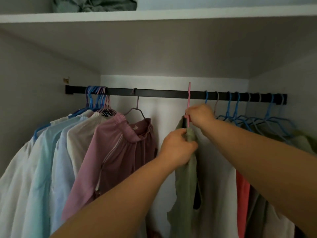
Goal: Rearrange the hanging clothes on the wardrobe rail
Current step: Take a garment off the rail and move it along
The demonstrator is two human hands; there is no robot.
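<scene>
Head view: both hands clenched, right (199, 115) on upright pink hanger (189, 100), left (178, 148) on green garment (186, 186) hanging vertically.

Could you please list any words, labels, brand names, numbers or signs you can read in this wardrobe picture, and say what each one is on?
None: no readable text shows anywhere in the head view.
The mauve garment bears a small pale mark near its waistband, too small and blurred to tell whether it is lettering.
The green garment, pink hanger, black rail and white shelf carry no visible print.
</scene>
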